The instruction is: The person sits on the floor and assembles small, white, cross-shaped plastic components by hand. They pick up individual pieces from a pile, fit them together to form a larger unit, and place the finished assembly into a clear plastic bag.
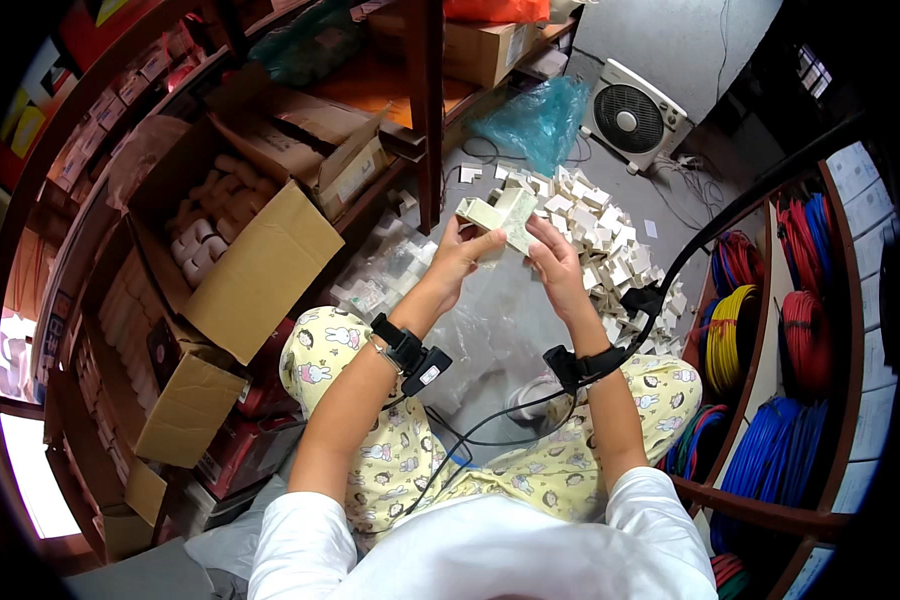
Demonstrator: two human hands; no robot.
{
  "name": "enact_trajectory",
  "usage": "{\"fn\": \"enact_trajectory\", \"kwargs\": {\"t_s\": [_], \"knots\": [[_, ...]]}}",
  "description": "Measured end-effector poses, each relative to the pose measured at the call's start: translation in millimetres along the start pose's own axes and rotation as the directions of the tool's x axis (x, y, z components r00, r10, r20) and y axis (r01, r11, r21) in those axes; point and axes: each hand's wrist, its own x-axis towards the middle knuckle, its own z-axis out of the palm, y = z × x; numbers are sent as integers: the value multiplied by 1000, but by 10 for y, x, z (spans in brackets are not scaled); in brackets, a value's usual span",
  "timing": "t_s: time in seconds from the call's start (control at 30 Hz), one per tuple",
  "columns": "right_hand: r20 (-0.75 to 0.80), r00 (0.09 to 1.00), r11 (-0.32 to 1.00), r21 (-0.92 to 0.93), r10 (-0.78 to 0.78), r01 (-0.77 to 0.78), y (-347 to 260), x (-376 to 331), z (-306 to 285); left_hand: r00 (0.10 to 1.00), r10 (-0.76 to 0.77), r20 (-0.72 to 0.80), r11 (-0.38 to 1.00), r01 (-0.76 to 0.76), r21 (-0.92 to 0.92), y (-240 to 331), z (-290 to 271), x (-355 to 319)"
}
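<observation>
In front of me, above the floor, both hands hold an off-white T-shaped plastic fitting [511, 214] with a hollow, channel-like end. My left hand [458, 258] is closed on its left side, the thumb lying along the near face. At the right end, the fingers and thumb of my right hand [560, 266] pinch its edge. Just beyond and to the right lies a heap of similar white plastic fittings [610, 240]. Clear plastic bags [470, 345] spread beneath my hands, and some bagged white pieces [380, 275] lie left of my left hand.
Open cardboard boxes [260, 275] stand on the left, one holding pale rolls [202, 245]. A box fan [632, 115] and a blue-green plastic bag [540, 125] are at the back. Wire coils [732, 335] fill the right-hand shelves. A black cable [710, 230] runs to my right wrist.
</observation>
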Motion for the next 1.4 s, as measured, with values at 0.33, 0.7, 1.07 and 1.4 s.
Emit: {"fn": "enact_trajectory", "kwargs": {"t_s": [0.33, 0.7, 1.07, 1.4], "knots": [[31, 981, 976, 100, 192, -194, 280, 414, -678, 974, -138, -179, 990, 132, -44, -129, -117, 152], [-376, 915, 412, -817, 148, -403, 2381, 455, -2050, 960, -195, -202, 970, 158, -182, -79, -93, 274], [-362, 931, -42, -932, 52, -360, 2885, 807, -1808, 925, -291, -245, 944, 236, -231, -180, -145, 384], [-534, 683, 686, -237, 499, -687, 2814, 482, -1711, 939, -255, -232, 958, 213, -192, -219, -197, 450]]}}
